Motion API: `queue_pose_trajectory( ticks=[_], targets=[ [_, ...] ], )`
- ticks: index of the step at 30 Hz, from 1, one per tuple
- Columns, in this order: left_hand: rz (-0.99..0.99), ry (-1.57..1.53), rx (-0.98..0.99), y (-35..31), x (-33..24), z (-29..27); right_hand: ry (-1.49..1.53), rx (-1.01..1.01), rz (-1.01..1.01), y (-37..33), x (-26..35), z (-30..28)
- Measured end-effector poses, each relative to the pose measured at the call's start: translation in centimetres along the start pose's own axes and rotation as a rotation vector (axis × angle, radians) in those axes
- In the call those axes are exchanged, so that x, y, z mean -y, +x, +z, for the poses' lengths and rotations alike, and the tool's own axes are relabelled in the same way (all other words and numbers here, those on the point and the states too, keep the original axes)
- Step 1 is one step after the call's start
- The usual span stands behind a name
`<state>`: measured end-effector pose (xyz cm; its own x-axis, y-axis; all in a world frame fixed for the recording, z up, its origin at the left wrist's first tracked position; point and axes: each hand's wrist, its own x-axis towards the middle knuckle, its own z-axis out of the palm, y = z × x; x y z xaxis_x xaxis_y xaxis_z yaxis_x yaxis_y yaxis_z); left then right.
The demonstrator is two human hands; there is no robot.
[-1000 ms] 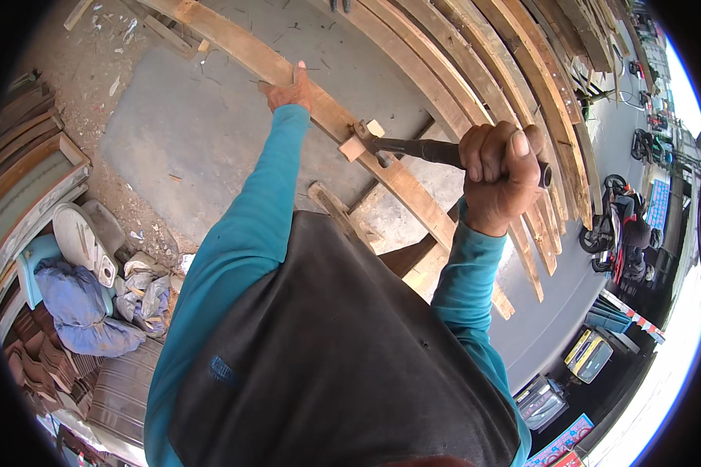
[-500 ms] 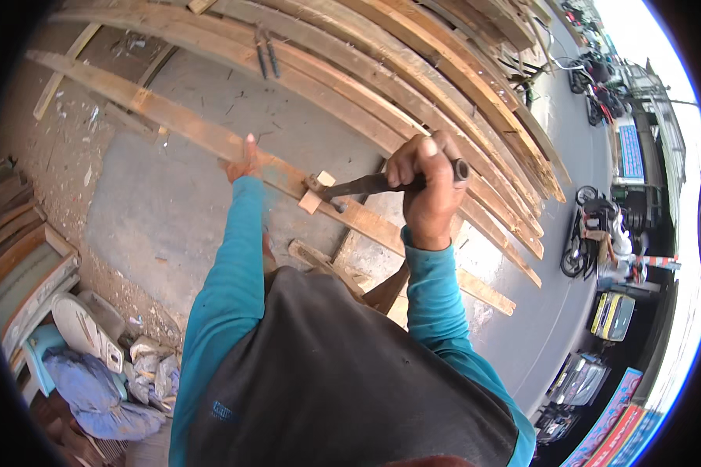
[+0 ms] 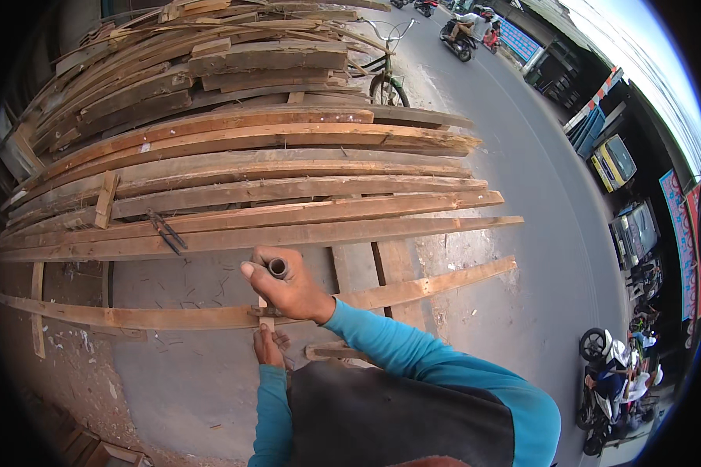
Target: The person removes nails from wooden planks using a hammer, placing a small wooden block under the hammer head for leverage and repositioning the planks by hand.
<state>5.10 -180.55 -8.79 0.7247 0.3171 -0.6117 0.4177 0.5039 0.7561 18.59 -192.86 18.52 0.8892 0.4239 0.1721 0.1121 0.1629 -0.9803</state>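
Note:
A long, narrow wooden beam [image 3: 171, 317] lies crosswise in front of me. My right hand [image 3: 288, 289] is wrapped round the handle of a hammer [image 3: 277, 268], and the handle's hollow round end points up at me. Its metal head is down at the beam, against a small pale wood block [image 3: 267, 321] set across it. Just below the beam, my left hand [image 3: 271, 348] has its fingertips at the block's near end and seems to pinch it. My right hand partly hides the hammer's shaft.
Beyond the beam lie several long timbers [image 3: 319, 233], with pincers [image 3: 166, 232] resting on them. A tall stack of old lumber [image 3: 273, 58] stands behind, near a bicycle [image 3: 388, 74]. Bent nails are scattered on the grey ground [image 3: 195, 284]. At right, a road [image 3: 537, 202] carries motorbikes and vehicles.
My left hand has left the beam's top and come to the block's near end. The hammer handle, earlier slanting right, now points up toward me. My view has turned.

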Motion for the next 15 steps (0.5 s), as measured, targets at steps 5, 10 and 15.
queue_pose_trajectory(
  ticks=[5, 10, 15],
  targets=[
    [0.673, 0.360, -0.009, 4.1, 5.3, -3.1, -0.230, 0.092, -0.236, 0.9, 1.1, 8.2],
    [0.154, 0.139, -0.128, 0.0, -0.2, 2.6, 0.127, -0.028, -0.057, -0.8, 0.1, -4.4],
    [0.121, 0.132, -0.216, -0.6, 0.0, 3.3, 0.078, -0.051, -0.061, 0.8, 0.2, -3.7]
  ],
)
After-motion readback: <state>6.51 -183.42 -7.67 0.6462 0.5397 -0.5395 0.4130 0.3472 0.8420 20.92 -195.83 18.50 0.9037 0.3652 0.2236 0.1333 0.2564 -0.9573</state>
